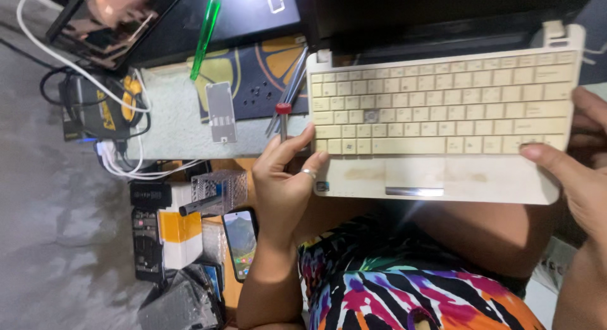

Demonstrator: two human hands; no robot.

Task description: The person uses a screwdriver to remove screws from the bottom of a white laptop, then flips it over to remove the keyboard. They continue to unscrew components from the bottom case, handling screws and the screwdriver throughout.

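We hold a cream laptop (442,121) above our lap, left hand (284,178) clamped on its near left corner, right hand (578,172) gripping the right edge, partly cut off. Its dark screen runs out of frame; one key looks missing.

A small cream-white plastic laptop (442,115) fills the upper right of the frame, lid open with its dark screen at the top edge. Its yellowed keyboard lacks one key left of centre; the palm rest is stained.
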